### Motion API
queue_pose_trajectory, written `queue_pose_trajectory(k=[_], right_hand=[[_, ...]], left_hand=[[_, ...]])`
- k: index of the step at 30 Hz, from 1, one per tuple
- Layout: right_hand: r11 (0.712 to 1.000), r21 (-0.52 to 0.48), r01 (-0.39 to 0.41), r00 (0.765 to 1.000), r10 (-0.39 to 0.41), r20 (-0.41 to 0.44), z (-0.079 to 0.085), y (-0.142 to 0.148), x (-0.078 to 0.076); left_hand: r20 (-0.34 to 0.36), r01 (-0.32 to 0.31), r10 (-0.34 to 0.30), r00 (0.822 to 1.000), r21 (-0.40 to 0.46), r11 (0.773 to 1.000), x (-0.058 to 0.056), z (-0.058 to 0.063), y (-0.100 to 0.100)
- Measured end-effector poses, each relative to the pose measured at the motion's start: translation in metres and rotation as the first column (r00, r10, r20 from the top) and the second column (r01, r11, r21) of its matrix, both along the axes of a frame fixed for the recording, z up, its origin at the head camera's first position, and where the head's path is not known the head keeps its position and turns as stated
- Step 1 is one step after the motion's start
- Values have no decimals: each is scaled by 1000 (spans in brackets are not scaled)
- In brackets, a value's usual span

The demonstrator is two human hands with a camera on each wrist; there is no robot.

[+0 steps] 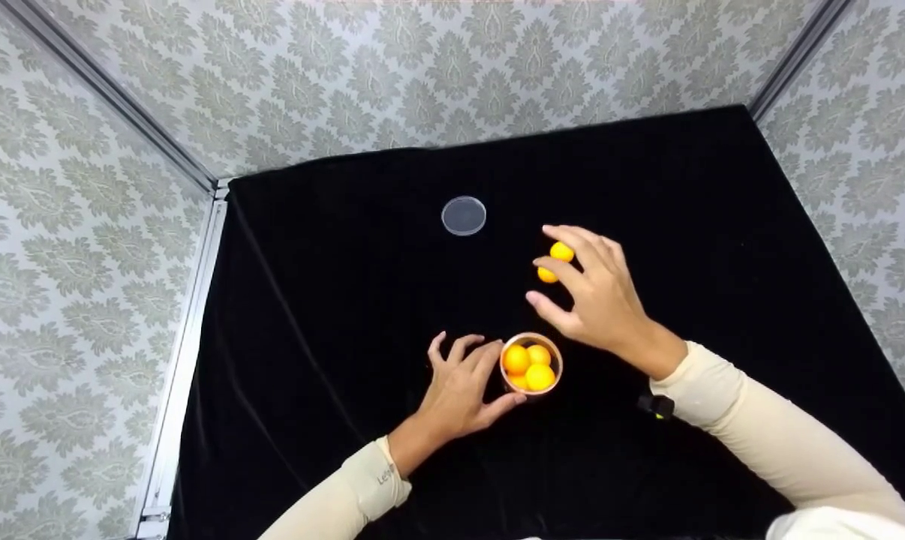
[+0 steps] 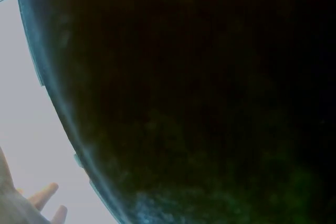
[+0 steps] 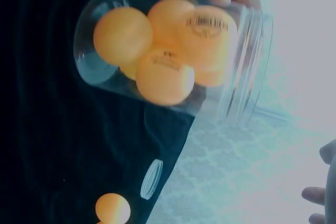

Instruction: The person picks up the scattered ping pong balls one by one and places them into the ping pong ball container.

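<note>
A clear plastic jar [image 1: 506,386] holding several orange table tennis balls [image 1: 539,376] stands upright and uncovered on black cloth. My left hand [image 1: 456,394] grips it from the left, thumb on the near side and index finger by the rim. To the upper right, my right hand [image 1: 602,300] hovers with thumb and fingers spread. Beneath its fingers are two loose orange balls, the farther ball [image 1: 562,251] and the nearer ball [image 1: 548,275]; the right wrist view shows one ball [image 3: 113,209] on the cloth, apart from the fingers [image 3: 314,195].
A round clear lid [image 1: 464,216] lies flat on the black cloth [image 1: 347,247] beyond the jar. Patterned walls [image 1: 452,75] and a metal frame post [image 1: 182,360] border the table. The left wrist view is mostly dark and blurred.
</note>
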State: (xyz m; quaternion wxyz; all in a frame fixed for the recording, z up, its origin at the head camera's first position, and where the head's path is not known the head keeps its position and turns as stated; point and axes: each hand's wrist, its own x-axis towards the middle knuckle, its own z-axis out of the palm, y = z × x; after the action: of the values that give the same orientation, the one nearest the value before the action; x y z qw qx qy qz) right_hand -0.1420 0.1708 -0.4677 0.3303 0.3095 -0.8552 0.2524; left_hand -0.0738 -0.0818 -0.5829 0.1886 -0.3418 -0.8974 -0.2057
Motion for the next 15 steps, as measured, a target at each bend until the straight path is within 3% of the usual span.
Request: queue_pose_trajectory(k=[15], right_hand=[[984, 85, 156, 976, -167, 142, -34, 18, -36]], left_hand=[[2, 4, -4, 1000, 11, 1000, 1, 1, 0]])
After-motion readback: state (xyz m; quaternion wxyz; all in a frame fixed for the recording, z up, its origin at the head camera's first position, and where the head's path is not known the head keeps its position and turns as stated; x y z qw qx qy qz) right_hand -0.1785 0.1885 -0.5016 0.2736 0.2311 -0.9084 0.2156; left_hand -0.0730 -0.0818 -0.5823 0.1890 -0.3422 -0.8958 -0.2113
